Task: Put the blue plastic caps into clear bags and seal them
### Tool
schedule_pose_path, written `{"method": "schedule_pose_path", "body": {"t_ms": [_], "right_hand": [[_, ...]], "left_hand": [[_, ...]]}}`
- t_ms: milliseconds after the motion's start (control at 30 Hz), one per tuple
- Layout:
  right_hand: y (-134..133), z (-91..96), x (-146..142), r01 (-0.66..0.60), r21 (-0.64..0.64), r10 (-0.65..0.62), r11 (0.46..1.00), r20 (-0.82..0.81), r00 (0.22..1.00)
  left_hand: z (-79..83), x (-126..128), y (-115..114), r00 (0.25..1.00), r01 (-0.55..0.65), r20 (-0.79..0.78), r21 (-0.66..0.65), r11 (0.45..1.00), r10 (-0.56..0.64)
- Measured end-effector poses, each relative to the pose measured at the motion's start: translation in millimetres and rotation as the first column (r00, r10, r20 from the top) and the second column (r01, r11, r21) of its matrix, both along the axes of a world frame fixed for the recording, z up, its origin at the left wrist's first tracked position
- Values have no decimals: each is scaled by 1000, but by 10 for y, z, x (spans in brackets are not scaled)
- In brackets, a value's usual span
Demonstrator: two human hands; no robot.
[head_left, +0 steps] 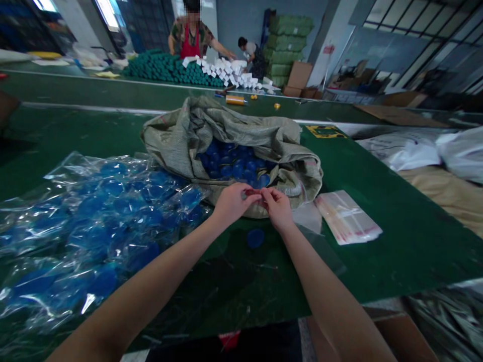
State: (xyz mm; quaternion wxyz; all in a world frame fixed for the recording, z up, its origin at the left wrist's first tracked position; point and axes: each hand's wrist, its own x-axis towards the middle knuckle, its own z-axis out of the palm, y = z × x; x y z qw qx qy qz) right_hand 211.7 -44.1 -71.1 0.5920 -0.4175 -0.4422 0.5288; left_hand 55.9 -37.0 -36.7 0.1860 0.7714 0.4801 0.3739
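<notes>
My left hand (234,203) and my right hand (278,208) meet in front of the sack, fingers pinched together on the reddish edge of a clear plastic bag. Most of that bag is hard to make out. A blue round piece (255,238) shows just below my hands, seemingly inside the bag. Behind them the woven sack (169,136) gapes, with many blue round pieces (238,168) in it. To the left spreads a heap of clear bags with blue pieces inside (113,206). A stack of flat clear bags (349,217) lies to the right of my right hand.
Across the green table (400,241), a person in a red apron (190,42) stands behind green rolls (162,69) and white boxes (230,70). A second person (249,49) is farther back. An orange cylinder (236,100) lies beyond the sack. White sacks (407,151) sit at right.
</notes>
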Motion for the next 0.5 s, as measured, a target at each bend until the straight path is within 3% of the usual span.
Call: {"method": "schedule_pose_path", "body": {"t_ms": [133,333,433,500], "right_hand": [[-54,23,-41,-38,33,34,999,114,993],[-70,33,-59,-13,67,3,998,145,989],[-85,33,-48,111,122,-134,986,206,969],[-122,61,-46,205,229,-270,952,301,915]], "left_hand": [[-5,-65,57,997,8,71,-91,996,-2],[16,-131,92,996,78,52,-68,995,-74],[82,-116,55,998,7,57,-63,998,-3],[134,-91,10,997,11,81,-105,994,-3]]}}
